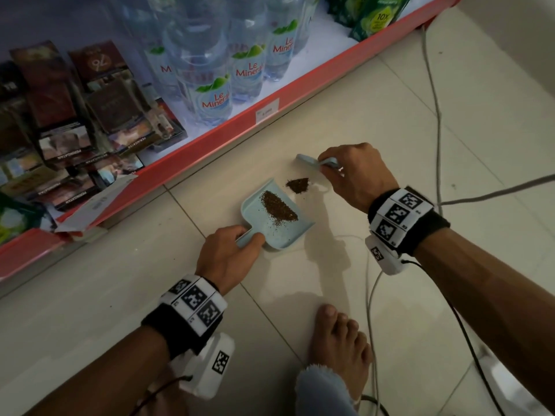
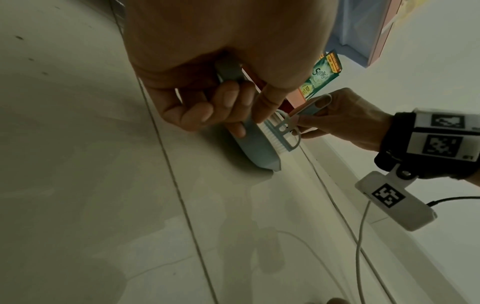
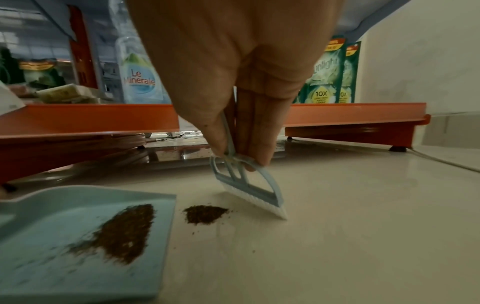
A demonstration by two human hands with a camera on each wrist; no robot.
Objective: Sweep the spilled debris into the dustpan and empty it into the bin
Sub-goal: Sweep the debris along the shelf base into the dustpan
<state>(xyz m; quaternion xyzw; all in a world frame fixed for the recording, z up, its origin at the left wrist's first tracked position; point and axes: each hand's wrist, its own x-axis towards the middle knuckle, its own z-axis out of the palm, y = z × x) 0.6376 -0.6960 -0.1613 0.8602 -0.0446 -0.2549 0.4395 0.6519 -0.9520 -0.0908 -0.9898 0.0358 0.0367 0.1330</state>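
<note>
Left hand (image 1: 223, 256) grips the dustpan (image 1: 282, 232) holding 1 brown debris heap (image 1: 279, 207); right hand (image 1: 357, 175) grips the brush (image 3: 249, 185) beside the dustpan.

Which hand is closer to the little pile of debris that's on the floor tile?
Right. The right hand holds the brush just beside the floor pile; the left hand grips the dustpan handle, at the pan's far end from the pile.

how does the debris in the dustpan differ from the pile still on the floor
The debris in the dustpan is the larger lot, spread in a long streak; the floor pile is smaller and bunched into a compact wedge. The first lies on the blue dustpan, the second on bare tile just outside its lip, near the brush. Both are the same dark brown grains.
</note>
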